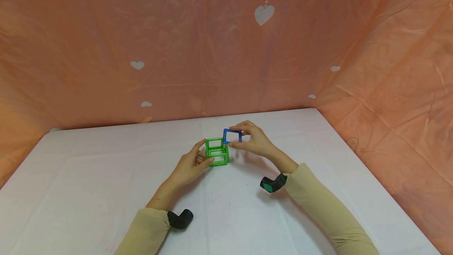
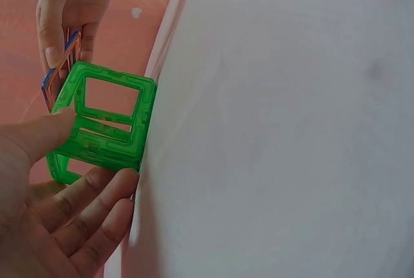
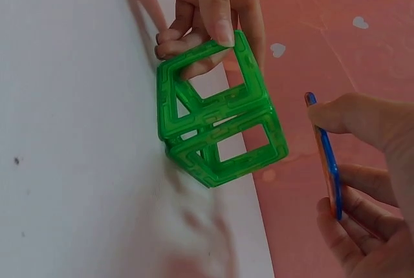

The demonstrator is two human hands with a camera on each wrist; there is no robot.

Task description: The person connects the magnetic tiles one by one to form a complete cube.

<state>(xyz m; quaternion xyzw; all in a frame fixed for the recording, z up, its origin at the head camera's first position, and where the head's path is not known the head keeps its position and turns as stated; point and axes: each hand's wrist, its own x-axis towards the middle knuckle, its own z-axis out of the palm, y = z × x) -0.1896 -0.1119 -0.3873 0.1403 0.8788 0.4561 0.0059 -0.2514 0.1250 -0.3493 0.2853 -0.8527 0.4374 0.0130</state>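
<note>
My left hand [image 1: 186, 169] holds a cube-like frame of green magnetic tiles [image 1: 218, 163] on the table, thumb on the near side and fingers at its left and behind. In the left wrist view the green tile frame [image 2: 103, 152] shows hollow square windows. My right hand [image 1: 260, 141] pinches a blue square magnetic tile [image 1: 225, 137] between thumb and fingers, raised beside the frame's upper right. From the right wrist view, a gap separates the blue tile [image 3: 332, 161] from the green tiles [image 3: 242, 108]; the blue tile is seen nearly edge-on with an orange face.
A white cloth covers the table [image 1: 247, 215]. Behind it and on the right hang orange sheets [image 1: 198, 50] with white hearts. Black devices are strapped to the left wrist [image 1: 180, 219] and the right wrist [image 1: 274, 183], over beige sleeves.
</note>
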